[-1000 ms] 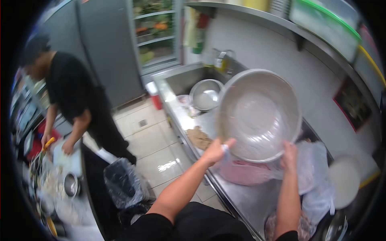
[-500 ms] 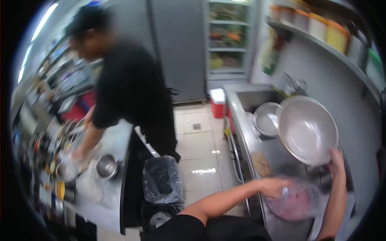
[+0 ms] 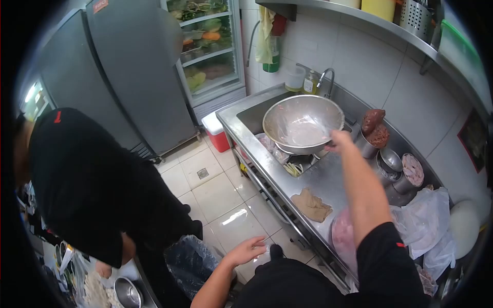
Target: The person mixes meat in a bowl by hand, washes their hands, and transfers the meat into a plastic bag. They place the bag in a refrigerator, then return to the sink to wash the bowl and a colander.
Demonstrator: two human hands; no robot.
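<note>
My right hand (image 3: 336, 141) grips the near-right rim of a large metal bowl (image 3: 303, 120), fingers partly hidden behind it. The bowl is over the sink (image 3: 249, 119), tilted a little towards me, with wet smears inside. Below its near edge, pale strips (image 3: 294, 169) and a plastic bag (image 3: 272, 146) show in the sink. My left hand (image 3: 247, 251) hangs over the floor beside the counter, fingers stretched out and holding nothing. A bag of pink meat (image 3: 343, 236) lies on the counter, partly hidden by my right arm. Near it is a crumpled beige cloth (image 3: 311, 204).
Along the wall stand metal containers, one with dark red meat (image 3: 374, 126), another with pale meat (image 3: 412, 169). White plastic bags (image 3: 423, 215) lie at the right. A co-worker (image 3: 92, 174) bends at the left counter, near a lined bin (image 3: 192, 262). A shelf (image 3: 354, 11) overhangs the sink counter.
My right hand has moved the bowl from above the counter to over the sink. My left hand has let go of the meat bag and come away to the left. The view has turned right.
</note>
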